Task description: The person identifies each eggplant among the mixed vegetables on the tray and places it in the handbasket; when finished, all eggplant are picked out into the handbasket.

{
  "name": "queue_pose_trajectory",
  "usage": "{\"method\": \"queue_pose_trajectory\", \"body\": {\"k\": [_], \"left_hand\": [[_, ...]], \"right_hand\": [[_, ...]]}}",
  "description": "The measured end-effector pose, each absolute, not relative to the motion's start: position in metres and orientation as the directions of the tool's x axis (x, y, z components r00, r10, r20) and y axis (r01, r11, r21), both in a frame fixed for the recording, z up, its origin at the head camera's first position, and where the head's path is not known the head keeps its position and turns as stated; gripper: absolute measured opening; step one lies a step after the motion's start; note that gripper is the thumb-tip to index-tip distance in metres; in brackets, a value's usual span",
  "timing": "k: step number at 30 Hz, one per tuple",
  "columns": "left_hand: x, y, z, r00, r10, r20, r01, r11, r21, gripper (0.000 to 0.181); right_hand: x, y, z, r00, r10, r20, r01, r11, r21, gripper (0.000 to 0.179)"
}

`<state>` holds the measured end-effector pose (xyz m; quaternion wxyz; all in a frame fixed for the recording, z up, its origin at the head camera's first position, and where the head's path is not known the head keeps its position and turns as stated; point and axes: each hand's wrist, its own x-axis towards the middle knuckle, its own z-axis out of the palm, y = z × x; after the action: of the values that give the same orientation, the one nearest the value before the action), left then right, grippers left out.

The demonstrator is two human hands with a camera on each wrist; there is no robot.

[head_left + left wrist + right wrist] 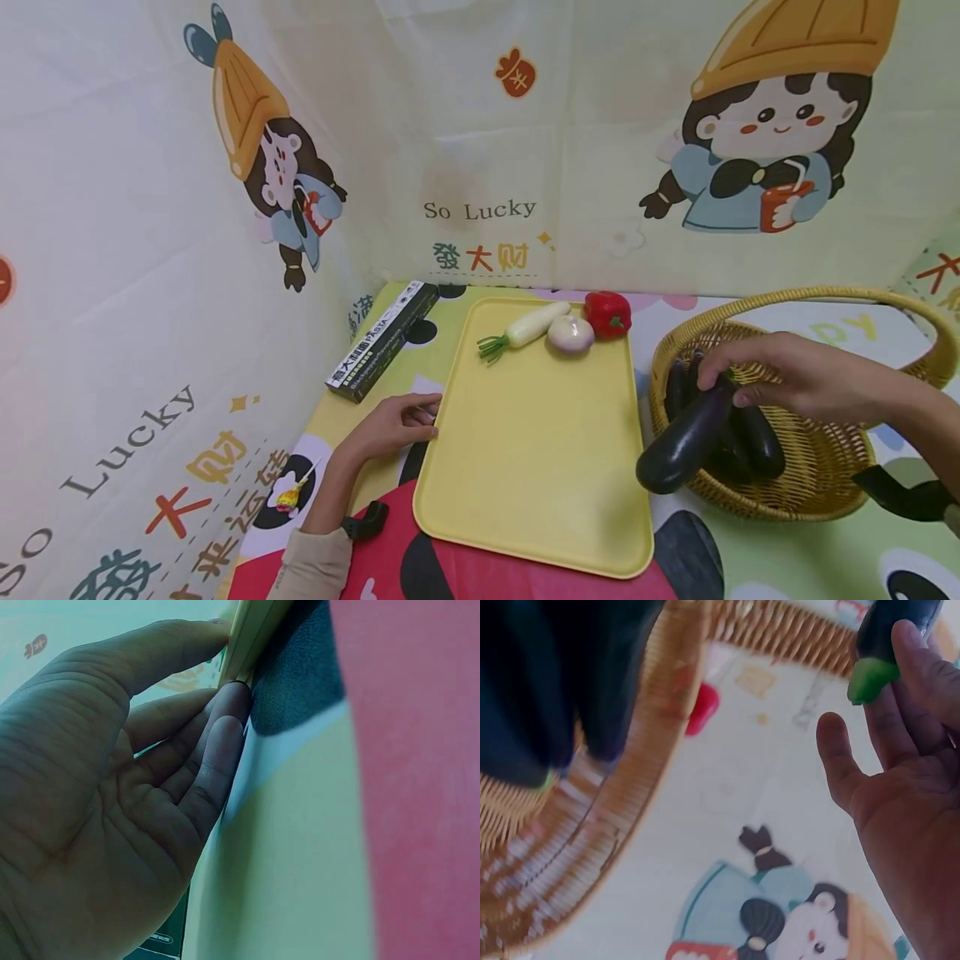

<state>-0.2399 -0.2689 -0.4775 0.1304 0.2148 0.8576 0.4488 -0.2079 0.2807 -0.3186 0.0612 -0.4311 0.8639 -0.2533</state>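
My right hand (798, 379) grips a dark purple eggplant (678, 446) near its stem end, over the left rim of a wicker basket (825, 462). The right wrist view shows the held eggplant's green cap (871, 679) by my thumb. More eggplants (761, 442) lie in the basket, partly hidden by the hand. My left hand (393, 429) pinches the left edge of a yellow tray (536, 475); in the left wrist view its thumb and fingers meet the tray's edge (259, 630). At the tray's far end are a white radish (538, 323), a round white-purple vegetable (572, 335) and a red bell pepper (607, 312).
A black pasta box (384, 342) lies left of the tray, toward the back. A wrapped lollipop (288, 498) lies beside my left forearm. The basket's tall arched handle (810, 293) rises behind my right hand. Printed cloth walls (465, 125) stand behind and at the left.
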Motion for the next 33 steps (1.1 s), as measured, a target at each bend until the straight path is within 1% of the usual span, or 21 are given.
{"method": "queue_pose_trajectory", "body": {"k": [3,7,11,17,20,24,25,28,31,33], "left_hand": [[-0.241,-0.269,-0.478,-0.871,0.49,-0.032,0.251,0.501,0.828,0.058],[-0.241,-0.271,-0.478,-0.869,0.495,-0.03,0.259,0.504,0.824,0.057],[-0.242,-0.273,-0.481,-0.871,0.49,-0.036,0.254,0.513,0.82,0.058],[-0.242,-0.272,-0.482,-0.874,0.483,-0.047,0.241,0.515,0.822,0.058],[-0.241,-0.271,-0.482,-0.874,0.484,-0.047,0.24,0.512,0.825,0.058],[-0.241,-0.271,-0.482,-0.873,0.485,-0.045,0.244,0.515,0.822,0.057],[-0.242,-0.271,-0.482,-0.873,0.485,-0.045,0.244,0.515,0.821,0.057],[-0.242,-0.271,-0.483,-0.874,0.483,-0.044,0.242,0.514,0.823,0.057],[-0.242,-0.272,-0.483,-0.875,0.481,-0.046,0.237,0.509,0.827,0.057],[-0.242,-0.271,-0.484,-0.875,0.482,-0.046,0.236,0.507,0.829,0.057]], "right_hand": [[-0.217,0.293,-0.319,-0.652,-0.755,0.065,-0.681,0.547,-0.487,0.049],[-0.229,0.304,-0.323,-0.672,-0.74,0.031,-0.665,0.584,-0.466,0.049],[-0.242,0.31,-0.326,-0.65,-0.76,0.021,-0.675,0.564,-0.475,0.052],[-0.261,0.317,-0.331,-0.622,-0.783,-0.024,-0.672,0.549,-0.497,0.047],[-0.268,0.32,-0.332,-0.639,-0.767,-0.06,-0.65,0.579,-0.491,0.043],[-0.274,0.32,-0.331,-0.684,-0.714,-0.147,-0.573,0.652,-0.497,0.037],[-0.276,0.32,-0.331,-0.688,-0.705,-0.174,-0.55,0.662,-0.508,0.036],[-0.283,0.318,-0.33,-0.682,-0.69,-0.242,-0.505,0.684,-0.526,0.034],[-0.289,0.314,-0.331,-0.665,-0.701,-0.256,-0.501,0.674,-0.543,0.036],[-0.293,0.311,-0.331,-0.652,-0.719,-0.241,-0.519,0.655,-0.55,0.037]]}}
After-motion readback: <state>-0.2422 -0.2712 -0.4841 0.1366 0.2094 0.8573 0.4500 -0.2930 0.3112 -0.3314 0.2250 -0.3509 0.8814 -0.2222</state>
